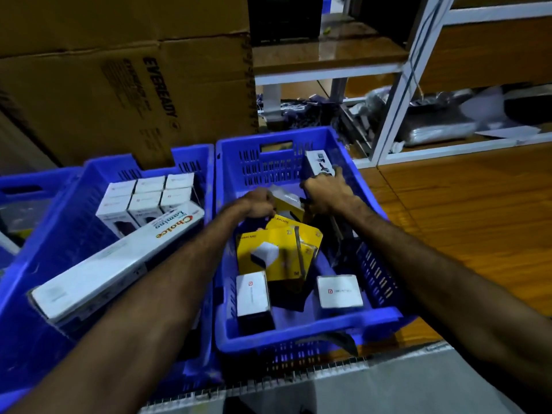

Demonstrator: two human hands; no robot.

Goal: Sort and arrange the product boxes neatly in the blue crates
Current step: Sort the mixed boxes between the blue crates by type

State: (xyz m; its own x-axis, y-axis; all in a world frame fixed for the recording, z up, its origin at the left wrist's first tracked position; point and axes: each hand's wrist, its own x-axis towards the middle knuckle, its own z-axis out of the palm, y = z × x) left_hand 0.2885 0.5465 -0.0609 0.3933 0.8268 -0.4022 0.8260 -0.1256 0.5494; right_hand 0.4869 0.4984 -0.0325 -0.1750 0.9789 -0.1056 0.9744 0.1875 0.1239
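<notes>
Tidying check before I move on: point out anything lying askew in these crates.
The long white box in the left crate lies slanted, one end propped on the neat upright white boxes. In the right crate, the yellow packs lie jumbled and overlapping.

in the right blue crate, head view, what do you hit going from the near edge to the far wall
two white boxes side by side → yellow packs → left hand and right hand → upright white box against the far wall of the right crate
</notes>
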